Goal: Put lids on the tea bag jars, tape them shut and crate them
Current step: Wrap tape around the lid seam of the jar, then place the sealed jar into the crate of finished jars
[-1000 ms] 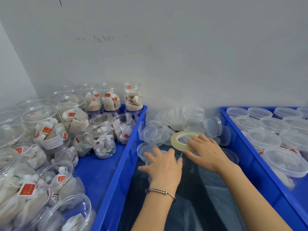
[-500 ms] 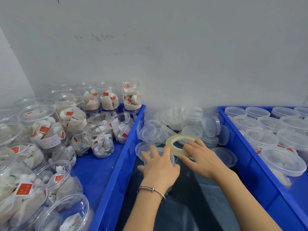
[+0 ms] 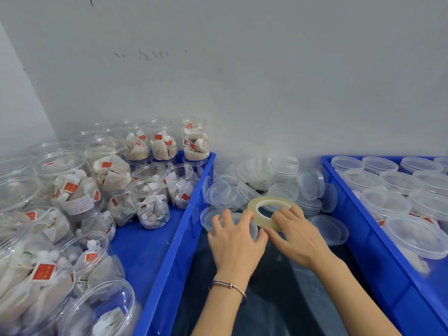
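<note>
Between two blue crates, my left hand (image 3: 236, 241) grips the lidded top of a clear jar (image 3: 252, 225), fingers curled over its rim; most of the jar is hidden under the hand. My right hand (image 3: 294, 235) holds a roll of clear tape (image 3: 263, 209) right beside that jar, fingers over the roll's near edge and thumb reaching toward the jar lid. The left blue crate (image 3: 186, 221) holds several open jars of tea bags (image 3: 152, 207). The right blue crate (image 3: 358, 241) holds several lidded jars (image 3: 415, 235).
A heap of loose clear lids (image 3: 264, 183) lies against the grey wall behind my hands, and one lid (image 3: 329, 230) lies to the right of my right hand. Dark plastic sheeting (image 3: 286, 292) covers the floor between the crates. A bracelet circles my left wrist.
The tape roll and my right hand have shifted left and closer to the jar. My left hand has stayed on the jar top. The view has drifted slightly.
</note>
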Demonstrator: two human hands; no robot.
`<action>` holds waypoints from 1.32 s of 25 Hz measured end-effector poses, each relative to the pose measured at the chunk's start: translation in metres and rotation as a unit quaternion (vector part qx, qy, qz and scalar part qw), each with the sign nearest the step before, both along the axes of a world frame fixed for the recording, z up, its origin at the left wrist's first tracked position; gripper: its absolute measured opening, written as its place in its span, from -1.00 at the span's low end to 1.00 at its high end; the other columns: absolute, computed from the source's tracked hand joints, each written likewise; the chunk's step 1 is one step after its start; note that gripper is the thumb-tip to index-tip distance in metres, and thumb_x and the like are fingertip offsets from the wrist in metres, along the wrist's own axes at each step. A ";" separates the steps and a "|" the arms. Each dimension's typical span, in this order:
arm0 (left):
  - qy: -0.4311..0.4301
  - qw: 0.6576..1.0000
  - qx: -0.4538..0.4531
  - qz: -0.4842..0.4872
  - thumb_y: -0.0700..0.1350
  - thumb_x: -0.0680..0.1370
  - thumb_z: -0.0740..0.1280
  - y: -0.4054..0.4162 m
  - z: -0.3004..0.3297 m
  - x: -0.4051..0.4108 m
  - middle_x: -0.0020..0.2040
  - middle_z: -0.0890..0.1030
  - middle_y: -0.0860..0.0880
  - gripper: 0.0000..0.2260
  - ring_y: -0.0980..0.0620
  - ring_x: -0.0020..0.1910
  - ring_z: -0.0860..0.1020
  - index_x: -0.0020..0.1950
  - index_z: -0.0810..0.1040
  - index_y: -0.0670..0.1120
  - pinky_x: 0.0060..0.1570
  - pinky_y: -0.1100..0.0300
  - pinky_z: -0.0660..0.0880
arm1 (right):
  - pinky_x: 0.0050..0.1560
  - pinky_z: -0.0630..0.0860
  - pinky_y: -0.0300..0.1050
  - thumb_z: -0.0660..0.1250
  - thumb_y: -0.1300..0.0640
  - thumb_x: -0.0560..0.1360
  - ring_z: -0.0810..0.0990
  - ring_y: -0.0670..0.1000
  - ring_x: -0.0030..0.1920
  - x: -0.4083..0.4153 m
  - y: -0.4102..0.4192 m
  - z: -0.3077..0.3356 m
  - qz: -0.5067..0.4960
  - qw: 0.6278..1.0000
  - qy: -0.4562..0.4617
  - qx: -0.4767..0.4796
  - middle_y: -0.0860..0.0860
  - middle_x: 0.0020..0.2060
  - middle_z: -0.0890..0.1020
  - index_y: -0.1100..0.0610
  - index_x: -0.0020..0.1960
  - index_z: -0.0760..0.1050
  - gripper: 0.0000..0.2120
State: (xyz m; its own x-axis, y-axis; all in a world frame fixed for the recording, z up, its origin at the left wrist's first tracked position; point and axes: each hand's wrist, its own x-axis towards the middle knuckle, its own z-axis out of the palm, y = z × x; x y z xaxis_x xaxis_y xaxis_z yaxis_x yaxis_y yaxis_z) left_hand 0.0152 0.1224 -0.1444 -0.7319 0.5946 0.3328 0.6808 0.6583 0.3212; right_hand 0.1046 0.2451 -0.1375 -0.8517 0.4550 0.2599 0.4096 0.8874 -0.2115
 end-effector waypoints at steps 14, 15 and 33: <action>-0.031 0.996 0.014 -0.078 0.14 0.54 0.21 0.024 0.004 -0.017 0.32 0.35 -0.05 -0.76 -0.13 0.33 0.25 0.19 0.43 0.18 0.08 -0.01 0.38 | -0.03 0.42 0.02 -0.05 -0.18 0.61 0.37 -0.02 0.15 0.013 -0.051 0.015 -0.212 0.977 -0.003 -0.022 -0.12 -0.09 0.44 0.01 -0.08 0.33 -0.67; -0.049 0.997 0.017 -0.050 0.11 0.54 0.20 0.027 0.010 -0.024 0.28 0.37 -0.07 -0.79 -0.16 0.29 0.28 0.17 0.44 0.17 0.05 -0.01 0.38 | -0.12 0.41 0.01 -0.03 -0.17 0.59 0.40 0.01 0.08 0.018 -0.058 0.015 -0.202 0.978 0.041 -0.021 -0.12 -0.14 0.45 0.00 -0.15 0.32 -0.68; 0.020 0.827 0.438 -0.351 -0.05 0.44 0.44 0.081 0.067 0.071 0.30 0.49 -0.14 -0.62 -0.14 0.37 0.38 0.24 0.57 -0.11 0.41 -0.02 0.23 | 0.35 0.28 0.31 0.43 0.03 0.40 0.33 0.08 0.42 0.056 0.016 0.038 -0.070 0.890 0.449 0.023 -0.01 0.41 0.35 -0.01 0.49 0.12 -0.24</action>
